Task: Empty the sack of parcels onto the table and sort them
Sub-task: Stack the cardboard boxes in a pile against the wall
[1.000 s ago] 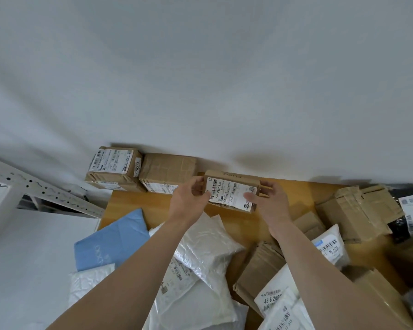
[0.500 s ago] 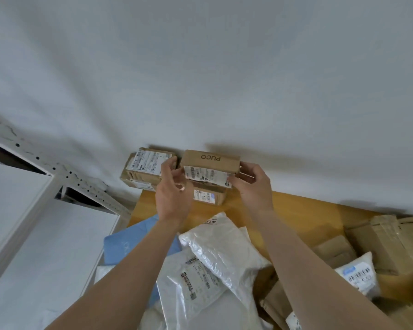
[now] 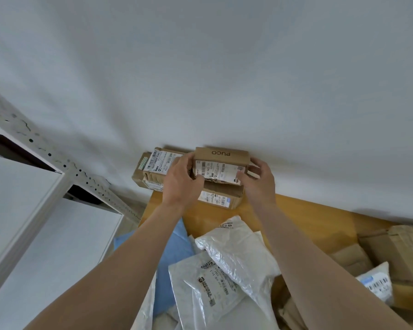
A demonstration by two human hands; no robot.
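A wooden table against a white wall carries a heap of white plastic mailers near the camera and two brown cartons at its far left corner. A labelled PUCO box sits atop the right-hand carton, apparently resting on it, beside the left-hand carton. The left hand and right hand grip the box's two ends, fingers curled round it.

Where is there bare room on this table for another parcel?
The wooden table is bare right of the stacked brown PUCO cardboard box, along the wall up to the crumpled brown cartons, and between it and the white plastic mailers. Nearer, overlapping mailers crowd it.
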